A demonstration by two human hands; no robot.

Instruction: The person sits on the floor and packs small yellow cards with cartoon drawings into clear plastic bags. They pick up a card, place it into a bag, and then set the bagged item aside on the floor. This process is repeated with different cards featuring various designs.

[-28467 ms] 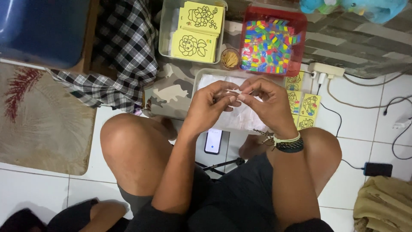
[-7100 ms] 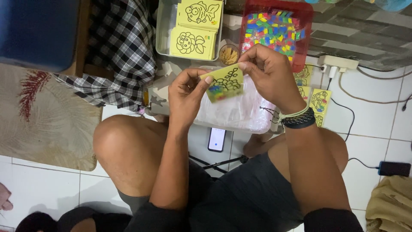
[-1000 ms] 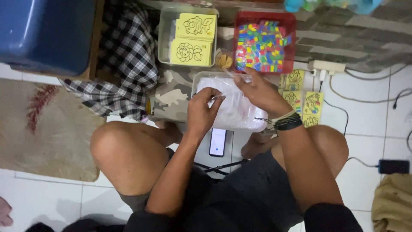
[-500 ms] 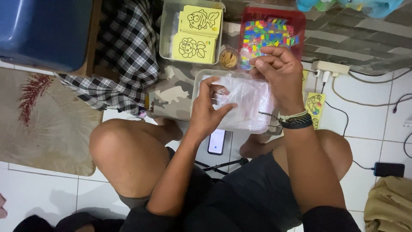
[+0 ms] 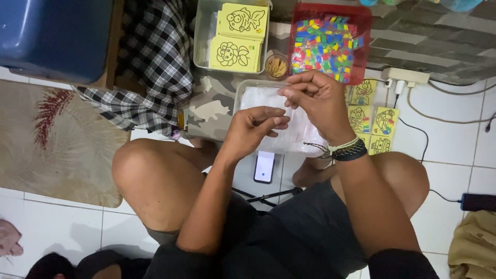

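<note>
Both hands over the clear plastic tray of thin transparent sleeves (image 5: pixel 299 135): right hand (image 5: pixel 318 98) fingers pinched on one sleeve, left hand (image 5: pixel 253 129) fingers curled together beside it. Step looks like sleeve separation; opening it needs a fingertip grip.

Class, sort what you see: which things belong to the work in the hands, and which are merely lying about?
In use:
left hand
right hand
clear bags in tray
yellow picture cards
red tray of coloured pieces

Lying about:
blue bin
checked cloth
phone
power strip
</note>
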